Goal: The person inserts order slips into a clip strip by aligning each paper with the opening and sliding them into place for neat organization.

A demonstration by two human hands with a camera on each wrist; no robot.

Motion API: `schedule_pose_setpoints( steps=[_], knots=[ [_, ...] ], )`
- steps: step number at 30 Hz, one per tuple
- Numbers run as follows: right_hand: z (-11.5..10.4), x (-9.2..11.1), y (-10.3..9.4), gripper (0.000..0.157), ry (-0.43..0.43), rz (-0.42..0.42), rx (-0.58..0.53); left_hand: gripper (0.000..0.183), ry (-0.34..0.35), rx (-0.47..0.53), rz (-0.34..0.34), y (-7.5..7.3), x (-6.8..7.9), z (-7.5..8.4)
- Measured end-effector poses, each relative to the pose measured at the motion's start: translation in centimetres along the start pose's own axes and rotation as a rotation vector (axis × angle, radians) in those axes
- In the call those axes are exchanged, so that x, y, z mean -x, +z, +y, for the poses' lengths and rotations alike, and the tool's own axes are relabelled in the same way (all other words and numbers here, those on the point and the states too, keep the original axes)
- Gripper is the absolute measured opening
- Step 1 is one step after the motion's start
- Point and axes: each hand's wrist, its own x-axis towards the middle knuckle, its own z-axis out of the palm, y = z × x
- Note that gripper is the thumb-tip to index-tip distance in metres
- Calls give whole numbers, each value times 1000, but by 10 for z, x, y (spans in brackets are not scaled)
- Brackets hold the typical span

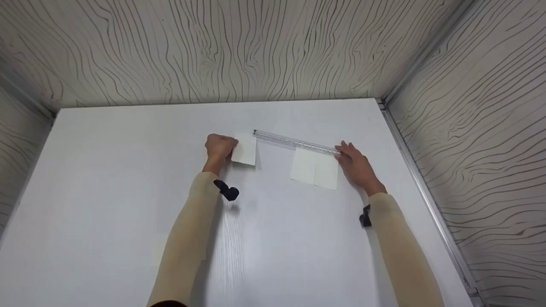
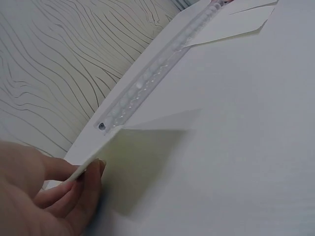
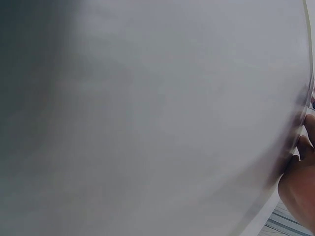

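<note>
My left hand [image 1: 219, 146] pinches the left edge of a small pale sheet of paper [image 1: 245, 149]. In the left wrist view that paper [image 2: 96, 152] is tilted up off the white surface, its shadow falling to the right. A clear plastic ruler [image 1: 290, 140] lies slantwise, its left end close to the held paper's upper right corner. At the ruler's right end my right hand [image 1: 357, 168] holds it between thumb and fingers. Below the ruler lie two pale paper pieces [image 1: 303, 166] side by side, their top edges along it. The right wrist view shows only part of the hand [image 3: 301, 182].
The white tabletop [image 1: 273, 238] reaches a patterned wall [image 1: 213, 51] at the back. A metal frame rail [image 1: 426, 196] runs along the right side, beside another patterned wall [image 1: 490, 140]. Something pale lies partly under the left forearm.
</note>
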Motion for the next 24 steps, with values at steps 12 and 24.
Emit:
schedule_pose_setpoints(
  steps=[12,24],
  knots=[
    [-2,1,1,60,-5,6,-1,28,-7,43,30,8,0,1],
    [0,3,-3,58,-32,-5,-30,26,-7,34,20,13,0,4]
  ],
)
